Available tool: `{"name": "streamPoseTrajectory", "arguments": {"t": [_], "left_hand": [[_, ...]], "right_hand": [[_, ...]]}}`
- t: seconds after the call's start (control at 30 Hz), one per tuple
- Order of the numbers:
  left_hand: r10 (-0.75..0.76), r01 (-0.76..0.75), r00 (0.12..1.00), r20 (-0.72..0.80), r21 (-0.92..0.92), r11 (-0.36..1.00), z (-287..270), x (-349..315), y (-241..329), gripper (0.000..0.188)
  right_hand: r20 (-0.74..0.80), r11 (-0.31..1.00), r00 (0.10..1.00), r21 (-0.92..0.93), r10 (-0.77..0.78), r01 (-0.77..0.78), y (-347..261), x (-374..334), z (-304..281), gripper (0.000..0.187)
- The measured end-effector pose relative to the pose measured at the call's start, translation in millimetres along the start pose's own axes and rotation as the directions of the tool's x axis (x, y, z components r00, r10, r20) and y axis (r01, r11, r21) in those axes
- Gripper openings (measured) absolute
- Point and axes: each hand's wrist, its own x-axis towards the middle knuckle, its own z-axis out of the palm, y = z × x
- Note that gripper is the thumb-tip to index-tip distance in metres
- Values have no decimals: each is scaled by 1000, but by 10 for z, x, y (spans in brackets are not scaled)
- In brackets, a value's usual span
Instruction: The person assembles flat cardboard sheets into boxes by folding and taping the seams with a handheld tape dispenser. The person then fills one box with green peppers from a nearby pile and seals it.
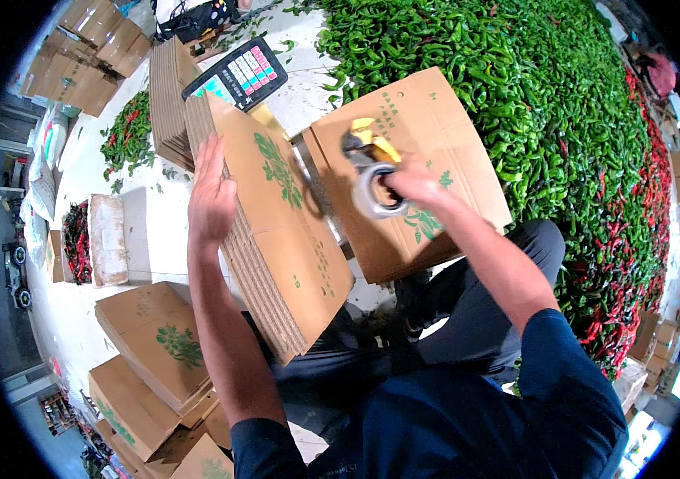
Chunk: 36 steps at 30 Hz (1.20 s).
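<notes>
Pepper heap (452,48) right of leaning carton stack (276,231). Left hand (212,191), fingers extended, against stack's edge; right hand (416,182), curled round tape dispenser (364,191), over carton pile (436,112) beside stack. Both flat; I judge opening-out undone.

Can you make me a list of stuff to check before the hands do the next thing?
1. Left hand against the leaning cardboard stack: ok, flat along its left edge.
2. Right hand holding the tape dispenser: ok.
3. Leaning stack standing straight: not ok, it tilts.
4. Tape end free and ready: cannot tell, the dispenser is blurred.
5. Dispenser touching the other cardboard stack: cannot tell from this view.
6. Scale fully in view: not ok, the leaning stack hides part.
</notes>
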Motion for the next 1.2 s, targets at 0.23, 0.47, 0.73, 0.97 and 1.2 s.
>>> {"name": "streamPoseTrajectory", "arguments": {"t": [0.23,0.47,0.73,0.97,1.2], "left_hand": [[15,-18,999,34,89,996,-82,-33,-140,64],[103,-105,994,22,67,992,-52,-58,-263,60],[162,-161,987,-11,69,985,-36,-102,-243,56],[144,-142,989,-21,54,988,-34,-85,-242,57],[123,-122,992,-16,78,990,-37,-48,-164,59]], "right_hand": [[23,983,988,103,-155,152,-174,449,900,60],[72,964,964,-54,-257,261,-195,739,1105,65],[100,956,951,-8,-291,293,-161,948,1199,61],[213,983,961,73,-178,166,20,928,1061,68],[207,976,957,-34,-202,213,7,737,793,60]]}}
